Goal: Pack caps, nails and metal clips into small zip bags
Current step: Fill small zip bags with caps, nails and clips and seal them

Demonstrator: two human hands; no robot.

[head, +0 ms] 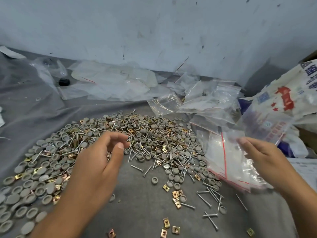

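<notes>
A wide heap of grey round caps (42, 176), steel nails (137, 168) and brass-coloured metal clips (175, 194) lies spread on the grey cloth (140, 203). My left hand (101, 162) hovers over the middle of the heap with its fingers loosely curled and the thumb apart. Whether small parts sit under the palm is hidden. My right hand (260, 155) is at the right with straight fingers, beside a stack of clear zip bags with red seal lines (224, 157). One blurred clear zip bag (267, 127) is just above its fingertips. No grip on it shows.
More zip bags (211, 100) are piled behind the heap, and flat plastic sheets (113, 81) lie near the wall. A printed white sack (291, 93) and cardboard stand at the right edge. A small black object (63, 81) lies at the back left.
</notes>
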